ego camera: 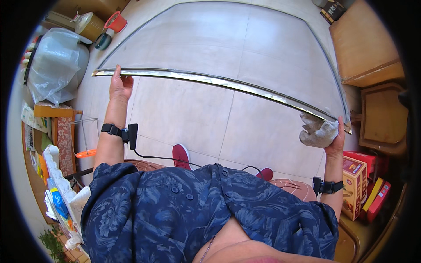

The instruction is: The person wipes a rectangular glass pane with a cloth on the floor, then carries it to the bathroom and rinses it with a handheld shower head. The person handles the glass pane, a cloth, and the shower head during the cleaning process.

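A large framed mesh screen (210, 36) stretches out in front of me, and the floor tiles show through its mesh. Its near metal frame bar (210, 77) runs across the view from upper left to lower right. Near the bar's left end, my left hand (121, 83) grips it, fingers on top. My right hand (337, 134) holds the bar close to its right corner. A crumpled grey-white cloth (317, 133) is in that same hand, pressed against the underside of the bar.
At left are a plastic-covered object (54, 65), a red pot (115, 22), a dark green jar (103, 41) and a wooden chair (59, 111). On the right stand a wooden cabinet (365, 42), a brown wooden stool (383, 115) and several boxes, including a printed carton (354, 187).
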Action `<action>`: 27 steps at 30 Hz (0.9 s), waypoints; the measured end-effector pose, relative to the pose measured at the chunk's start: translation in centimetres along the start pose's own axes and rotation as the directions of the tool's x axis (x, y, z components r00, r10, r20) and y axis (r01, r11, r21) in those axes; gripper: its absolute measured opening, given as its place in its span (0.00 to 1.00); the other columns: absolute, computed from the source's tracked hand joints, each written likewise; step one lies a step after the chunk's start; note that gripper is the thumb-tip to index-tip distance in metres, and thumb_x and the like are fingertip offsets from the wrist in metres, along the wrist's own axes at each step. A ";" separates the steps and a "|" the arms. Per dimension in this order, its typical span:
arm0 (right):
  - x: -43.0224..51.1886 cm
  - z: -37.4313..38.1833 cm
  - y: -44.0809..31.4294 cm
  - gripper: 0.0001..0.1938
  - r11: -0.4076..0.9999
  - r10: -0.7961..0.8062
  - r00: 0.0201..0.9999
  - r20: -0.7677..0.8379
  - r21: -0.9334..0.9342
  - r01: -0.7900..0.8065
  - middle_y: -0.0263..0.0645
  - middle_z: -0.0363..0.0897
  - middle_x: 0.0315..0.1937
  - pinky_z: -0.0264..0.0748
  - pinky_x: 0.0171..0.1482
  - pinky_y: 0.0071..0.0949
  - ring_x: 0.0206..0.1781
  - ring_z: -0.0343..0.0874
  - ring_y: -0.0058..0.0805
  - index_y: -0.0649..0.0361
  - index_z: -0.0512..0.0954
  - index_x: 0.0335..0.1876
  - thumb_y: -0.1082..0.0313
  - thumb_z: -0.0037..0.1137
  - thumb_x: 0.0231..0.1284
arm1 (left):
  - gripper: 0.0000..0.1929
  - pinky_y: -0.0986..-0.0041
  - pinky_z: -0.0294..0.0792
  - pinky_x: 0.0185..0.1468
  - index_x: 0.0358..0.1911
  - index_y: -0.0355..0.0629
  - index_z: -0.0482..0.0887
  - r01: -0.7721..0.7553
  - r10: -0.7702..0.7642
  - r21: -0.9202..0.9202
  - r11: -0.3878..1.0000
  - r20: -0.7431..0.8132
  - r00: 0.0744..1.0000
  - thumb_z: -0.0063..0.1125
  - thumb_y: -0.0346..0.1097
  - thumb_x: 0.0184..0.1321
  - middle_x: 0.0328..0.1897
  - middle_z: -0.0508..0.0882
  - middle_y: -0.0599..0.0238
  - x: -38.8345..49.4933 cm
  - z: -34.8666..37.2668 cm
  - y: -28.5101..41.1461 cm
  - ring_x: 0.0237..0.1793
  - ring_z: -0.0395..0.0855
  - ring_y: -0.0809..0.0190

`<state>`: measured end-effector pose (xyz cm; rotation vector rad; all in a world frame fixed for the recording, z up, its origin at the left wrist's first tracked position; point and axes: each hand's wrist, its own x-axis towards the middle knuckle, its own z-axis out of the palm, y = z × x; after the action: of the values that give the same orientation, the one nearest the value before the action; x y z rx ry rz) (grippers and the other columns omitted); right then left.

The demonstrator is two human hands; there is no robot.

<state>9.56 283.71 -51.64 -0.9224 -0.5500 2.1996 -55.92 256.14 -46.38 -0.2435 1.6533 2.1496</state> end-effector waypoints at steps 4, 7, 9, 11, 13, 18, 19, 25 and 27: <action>-0.5 1.6 -1.1 0.28 0.995 -0.093 0.996 -0.009 0.045 0.093 0.42 0.78 0.54 0.74 0.58 0.39 0.55 0.78 0.39 0.60 0.71 0.61 0.44 0.39 0.70 | 0.06 0.75 0.76 0.33 0.33 0.49 0.80 -0.116 0.117 -0.014 0.993 0.126 0.985 0.63 0.39 0.59 0.29 0.83 0.70 0.0 2.8 4.4 0.30 0.81 0.65; -0.1 3.6 -3.6 0.27 0.978 -0.204 0.977 0.056 0.043 0.202 0.39 0.77 0.56 0.72 0.60 0.39 0.57 0.76 0.38 0.57 0.71 0.61 0.44 0.38 0.71 | 0.05 0.71 0.78 0.40 0.36 0.44 0.80 -0.194 0.219 -0.124 0.973 0.239 0.946 0.59 0.35 0.61 0.33 0.85 0.65 0.4 6.3 7.3 0.34 0.83 0.62; 0.8 5.1 -6.0 0.26 0.958 -0.285 0.943 0.171 0.019 0.286 0.39 0.76 0.58 0.70 0.61 0.39 0.59 0.75 0.37 0.58 0.71 0.62 0.45 0.37 0.71 | 0.06 0.70 0.79 0.42 0.37 0.42 0.80 -0.240 0.277 -0.150 0.959 0.326 0.904 0.59 0.35 0.61 0.34 0.85 0.63 0.7 8.8 8.9 0.36 0.84 0.61; 2.2 6.4 -8.6 0.26 0.945 -0.327 0.942 0.081 0.026 0.325 0.39 0.75 0.58 0.69 0.62 0.38 0.60 0.74 0.36 0.58 0.71 0.62 0.46 0.36 0.72 | 0.06 0.69 0.79 0.43 0.37 0.42 0.79 -0.238 0.281 -0.167 0.957 0.321 0.904 0.59 0.36 0.61 0.34 0.85 0.62 1.2 11.2 9.7 0.36 0.84 0.60; 3.7 7.8 -11.7 0.25 0.941 -0.331 0.918 0.220 -0.002 0.339 0.40 0.78 0.55 0.71 0.61 0.39 0.57 0.76 0.37 0.58 0.73 0.59 0.47 0.36 0.72 | 0.07 0.69 0.80 0.45 0.36 0.41 0.78 -0.240 0.291 -0.184 0.953 0.348 0.891 0.59 0.36 0.62 0.35 0.84 0.59 1.9 14.1 11.3 0.37 0.84 0.58; 7.3 11.0 -17.9 0.24 0.935 -0.288 0.802 0.523 -0.028 0.354 0.40 0.79 0.51 0.71 0.61 0.41 0.55 0.78 0.38 0.59 0.75 0.55 0.46 0.36 0.71 | 0.16 0.64 0.81 0.42 0.45 0.39 0.72 -0.173 0.247 -0.240 0.955 0.327 0.912 0.63 0.38 0.61 0.37 0.83 0.50 3.6 20.8 14.1 0.37 0.85 0.51; 7.9 11.6 -18.9 0.24 0.931 -0.288 0.793 0.537 -0.035 0.362 0.41 0.80 0.51 0.71 0.61 0.41 0.54 0.78 0.38 0.59 0.75 0.54 0.46 0.37 0.71 | 0.16 0.65 0.81 0.42 0.45 0.39 0.72 -0.211 0.274 -0.205 0.956 0.356 0.894 0.62 0.38 0.61 0.38 0.83 0.50 3.8 22.0 14.5 0.37 0.85 0.51; 10.2 14.2 -21.8 0.23 0.865 -0.423 0.898 0.121 -0.239 0.440 0.39 0.81 0.48 0.74 0.57 0.39 0.50 0.79 0.36 0.57 0.76 0.51 0.44 0.39 0.70 | 0.15 0.65 0.81 0.43 0.49 0.39 0.73 -0.266 0.308 -0.158 0.951 0.411 0.858 0.59 0.38 0.64 0.41 0.84 0.50 3.5 25.2 15.6 0.40 0.86 0.52; 10.5 14.4 -22.2 0.24 0.872 -0.409 0.911 0.042 -0.275 0.404 0.39 0.82 0.46 0.75 0.56 0.39 0.49 0.80 0.36 0.56 0.77 0.50 0.43 0.41 0.69 | 0.14 0.66 0.81 0.44 0.49 0.40 0.74 -0.280 0.312 -0.137 0.950 0.399 0.863 0.58 0.37 0.64 0.41 0.84 0.50 3.1 25.7 15.4 0.40 0.86 0.52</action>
<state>2.86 304.75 -33.69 -0.8702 -0.9712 1.7572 -62.40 278.15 -26.80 0.4550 1.4306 2.2785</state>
